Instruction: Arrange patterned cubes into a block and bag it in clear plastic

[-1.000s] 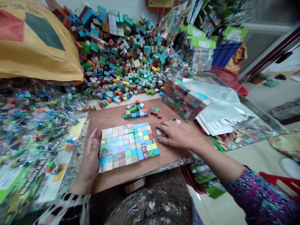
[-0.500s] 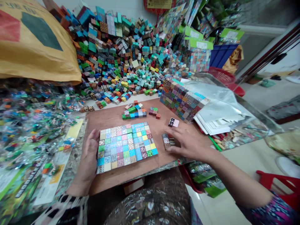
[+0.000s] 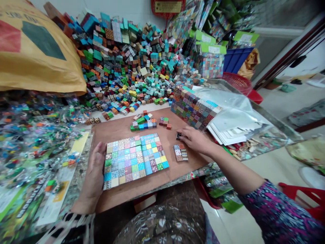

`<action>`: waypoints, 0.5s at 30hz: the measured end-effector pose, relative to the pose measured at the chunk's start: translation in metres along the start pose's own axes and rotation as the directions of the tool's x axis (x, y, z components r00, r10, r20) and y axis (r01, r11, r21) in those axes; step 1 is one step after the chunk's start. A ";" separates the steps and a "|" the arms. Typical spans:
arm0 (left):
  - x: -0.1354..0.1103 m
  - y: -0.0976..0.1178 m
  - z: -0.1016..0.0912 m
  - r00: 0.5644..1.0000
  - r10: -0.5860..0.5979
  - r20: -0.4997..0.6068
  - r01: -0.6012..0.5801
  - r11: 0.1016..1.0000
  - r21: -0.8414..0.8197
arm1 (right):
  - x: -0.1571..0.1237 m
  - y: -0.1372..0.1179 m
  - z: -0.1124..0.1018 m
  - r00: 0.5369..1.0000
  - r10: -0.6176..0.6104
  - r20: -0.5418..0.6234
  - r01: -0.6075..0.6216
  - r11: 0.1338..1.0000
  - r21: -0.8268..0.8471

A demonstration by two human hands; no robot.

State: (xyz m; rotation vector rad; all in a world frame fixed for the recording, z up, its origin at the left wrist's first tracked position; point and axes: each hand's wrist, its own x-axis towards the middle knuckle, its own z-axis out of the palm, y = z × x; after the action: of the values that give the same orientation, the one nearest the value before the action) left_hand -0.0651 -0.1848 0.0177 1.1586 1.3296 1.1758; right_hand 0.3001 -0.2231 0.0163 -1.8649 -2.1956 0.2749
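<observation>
A flat grid of small patterned cubes lies on a brown board. My left hand rests flat against the grid's left edge, fingers stretched out. My right hand reaches over a small black-and-white cube at the board's right side, fingertips curled onto it. A small block of patterned cubes sits alone just below that hand, right of the grid. Two little clusters of loose cubes lie at the board's far edge.
A huge heap of coloured cubes fills the back. A stacked cube block and clear plastic bags lie to the right. A yellow sack and bagged pieces crowd the left. A red basket stands behind.
My right hand has left the small block of cubes beside the grid and moved up and away to the black-and-white cube. The left hand has stayed at the grid's edge.
</observation>
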 end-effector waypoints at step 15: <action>-0.002 0.004 0.003 1.000 -0.029 -0.011 0.029 0.998 -0.053 | -0.003 -0.012 -0.011 0.982 -0.158 0.104 0.148 0.983 0.105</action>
State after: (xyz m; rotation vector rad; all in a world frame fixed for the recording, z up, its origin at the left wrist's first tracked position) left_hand -0.0618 -0.1866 0.0215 1.0927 1.3126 1.1914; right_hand 0.2922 -0.2281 0.0306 -1.6571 -2.3401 0.4577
